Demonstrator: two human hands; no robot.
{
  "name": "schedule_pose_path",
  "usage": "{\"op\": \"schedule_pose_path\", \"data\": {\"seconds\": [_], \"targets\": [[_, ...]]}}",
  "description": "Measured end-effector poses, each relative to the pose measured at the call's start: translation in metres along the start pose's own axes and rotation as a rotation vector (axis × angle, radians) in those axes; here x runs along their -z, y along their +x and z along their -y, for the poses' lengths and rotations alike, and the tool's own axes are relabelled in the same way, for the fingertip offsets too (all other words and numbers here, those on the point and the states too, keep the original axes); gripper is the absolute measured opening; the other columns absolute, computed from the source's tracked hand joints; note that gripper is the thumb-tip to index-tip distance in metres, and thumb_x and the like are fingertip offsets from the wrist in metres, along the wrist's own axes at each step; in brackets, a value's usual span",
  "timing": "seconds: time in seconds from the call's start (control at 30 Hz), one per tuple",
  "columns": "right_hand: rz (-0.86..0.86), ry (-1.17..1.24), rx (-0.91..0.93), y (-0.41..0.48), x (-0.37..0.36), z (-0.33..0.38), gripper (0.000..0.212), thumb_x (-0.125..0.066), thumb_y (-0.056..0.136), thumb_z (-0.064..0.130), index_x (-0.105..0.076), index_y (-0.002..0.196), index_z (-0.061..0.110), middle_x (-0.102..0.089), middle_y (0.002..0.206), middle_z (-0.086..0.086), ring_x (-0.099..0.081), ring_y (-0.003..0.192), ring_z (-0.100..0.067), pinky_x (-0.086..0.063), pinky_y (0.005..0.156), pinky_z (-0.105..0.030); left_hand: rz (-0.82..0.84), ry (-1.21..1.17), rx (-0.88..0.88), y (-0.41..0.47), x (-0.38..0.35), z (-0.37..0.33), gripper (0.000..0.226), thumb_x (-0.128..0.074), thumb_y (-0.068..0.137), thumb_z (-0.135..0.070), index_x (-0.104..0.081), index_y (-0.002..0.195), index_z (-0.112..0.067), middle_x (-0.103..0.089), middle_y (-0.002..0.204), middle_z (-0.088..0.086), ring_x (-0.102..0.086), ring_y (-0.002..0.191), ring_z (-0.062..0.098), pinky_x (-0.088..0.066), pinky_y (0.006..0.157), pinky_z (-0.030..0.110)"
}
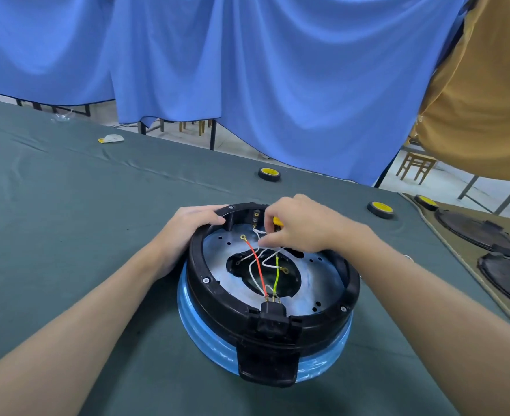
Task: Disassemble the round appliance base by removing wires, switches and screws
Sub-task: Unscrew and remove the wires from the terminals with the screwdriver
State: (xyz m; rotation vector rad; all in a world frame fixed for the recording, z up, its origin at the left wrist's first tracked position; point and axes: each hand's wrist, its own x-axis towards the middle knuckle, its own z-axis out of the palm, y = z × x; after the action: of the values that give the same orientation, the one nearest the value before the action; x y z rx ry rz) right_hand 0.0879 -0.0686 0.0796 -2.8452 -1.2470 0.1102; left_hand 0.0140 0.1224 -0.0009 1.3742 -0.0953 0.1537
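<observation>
The round appliance base (217,292) lies upside down on the green table, a black ring over a blue body with a silver plate inside. A red wire (256,262), a yellow-green wire (275,274) and white wires (252,270) run from the black power socket (273,310) at the near rim. My left hand (187,232) grips the far-left rim. My right hand (301,226) reaches inside at the far side and pinches the white wires near a switch with a yellow part (277,221).
Three black tape rolls with yellow centres (269,174) (381,209) (426,202) lie on the table beyond the base. Black round covers (478,232) rest on a brown mat at the right. A white scrap (111,139) lies far left. Blue curtains hang behind.
</observation>
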Motion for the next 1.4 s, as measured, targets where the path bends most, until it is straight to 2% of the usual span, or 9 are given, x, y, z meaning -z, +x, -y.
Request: {"op": "schedule_pose_path", "data": {"seconds": [0.13, 0.5, 0.63, 0.8, 0.93, 1.03, 1.2, 1.3, 1.4], "targets": [[-0.151, 0.036, -0.012, 0.007, -0.003, -0.002, 0.026, -0.066, 0.087, 0.047, -0.051, 0.074, 0.030, -0.051, 0.079, 0.005, -0.045, 0.094, -0.020, -0.031, 0.055, -0.028, 0.000, 0.017, -0.003, 0.002, 0.003, 0.000, 0.038, -0.055, 0.078, -0.015, -0.077, 0.107, -0.021, -0.074, 0.111, 0.011, -0.071, 0.101, 0.025, -0.056, 0.081, 0.023], [-0.206, -0.237, 0.061, 0.015, -0.017, -0.003, 0.013, -0.054, 0.093, 0.034, -0.062, 0.103, 0.034, -0.033, 0.074, 0.009, -0.057, 0.094, -0.030, -0.032, 0.065, -0.034, 0.001, 0.023, -0.016, 0.002, 0.006, 0.002, 0.037, -0.056, 0.077, -0.016, -0.077, 0.108, -0.020, -0.073, 0.113, 0.011, -0.070, 0.104, 0.026, -0.056, 0.085, 0.024], [-0.218, -0.255, 0.094, 0.013, -0.013, -0.002, 0.017, -0.046, 0.094, 0.025, -0.062, 0.099, 0.031, -0.044, 0.078, 0.004, -0.057, 0.093, -0.030, -0.030, 0.063, -0.032, -0.002, 0.019, -0.009, 0.002, 0.004, 0.003, 0.038, -0.056, 0.077, -0.016, -0.077, 0.108, -0.020, -0.073, 0.113, 0.012, -0.070, 0.104, 0.027, -0.055, 0.084, 0.025], [-0.194, -0.059, 0.115, 0.003, 0.012, 0.005, 0.011, -0.056, 0.093, 0.026, -0.064, 0.087, 0.030, -0.043, 0.072, 0.017, -0.038, 0.089, -0.017, -0.040, 0.071, -0.036, -0.007, 0.023, -0.012, 0.003, 0.006, 0.002, 0.038, -0.056, 0.077, -0.015, -0.077, 0.108, -0.021, -0.074, 0.112, 0.011, -0.070, 0.103, 0.026, -0.055, 0.082, 0.023], [-0.253, 0.038, 0.082, -0.004, 0.035, 0.001, 0.018, -0.066, 0.087, 0.026, -0.060, 0.071, 0.030, -0.046, 0.062, 0.015, -0.043, 0.063, -0.008, -0.048, 0.073, -0.030, 0.006, 0.038, -0.004, 0.003, 0.008, 0.002, 0.038, -0.056, 0.078, -0.016, -0.077, 0.109, -0.023, -0.073, 0.113, 0.010, -0.070, 0.105, 0.025, -0.055, 0.084, 0.024], [-0.332, 0.244, -0.029, -0.010, 0.049, -0.012, 0.017, -0.070, 0.083, 0.022, -0.066, 0.066, 0.021, -0.049, 0.048, 0.013, -0.044, 0.048, -0.002, -0.034, 0.047, -0.011, -0.006, 0.018, -0.005, 0.002, 0.007, 0.002, 0.038, -0.056, 0.077, -0.015, -0.077, 0.107, -0.022, -0.074, 0.111, 0.011, -0.071, 0.101, 0.024, -0.056, 0.079, 0.022], [-0.432, 0.506, -0.225, -0.025, 0.051, -0.042, 0.015, -0.076, 0.080, 0.026, -0.071, 0.071, 0.016, -0.048, 0.041, 0.019, -0.040, 0.044, -0.002, -0.031, 0.049, -0.020, -0.010, 0.008, -0.022, 0.000, 0.003, 0.002, 0.037, -0.050, 0.086, -0.005, -0.078, 0.106, -0.018, -0.074, 0.110, 0.013, -0.072, 0.097, 0.024, -0.055, 0.075, 0.021], [-0.440, 0.639, -0.356, -0.032, 0.046, -0.063, 0.019, -0.079, 0.079, 0.024, -0.068, 0.072, 0.010, -0.033, 0.036, 0.013, -0.029, 0.035, -0.007, -0.025, 0.041, -0.019, -0.021, 0.013, -0.023, -0.001, 0.001, 0.001, 0.038, -0.048, 0.087, -0.003, -0.078, 0.106, -0.017, -0.074, 0.110, 0.013, -0.072, 0.096, 0.023, -0.055, 0.074, 0.021], [-0.479, 0.805, -0.479, -0.039, 0.034, -0.086, 0.018, -0.077, 0.078, 0.017, -0.068, 0.071, 0.004, -0.035, 0.042, 0.006, -0.022, 0.044, -0.016, -0.020, 0.045, -0.022, -0.022, 0.012, -0.024, -0.002, 0.000, 0.000, 0.039, -0.047, 0.087, -0.002, -0.078, 0.104, -0.017, -0.074, 0.109, 0.013, -0.073, 0.094, 0.023, -0.056, 0.073, 0.021]]}}
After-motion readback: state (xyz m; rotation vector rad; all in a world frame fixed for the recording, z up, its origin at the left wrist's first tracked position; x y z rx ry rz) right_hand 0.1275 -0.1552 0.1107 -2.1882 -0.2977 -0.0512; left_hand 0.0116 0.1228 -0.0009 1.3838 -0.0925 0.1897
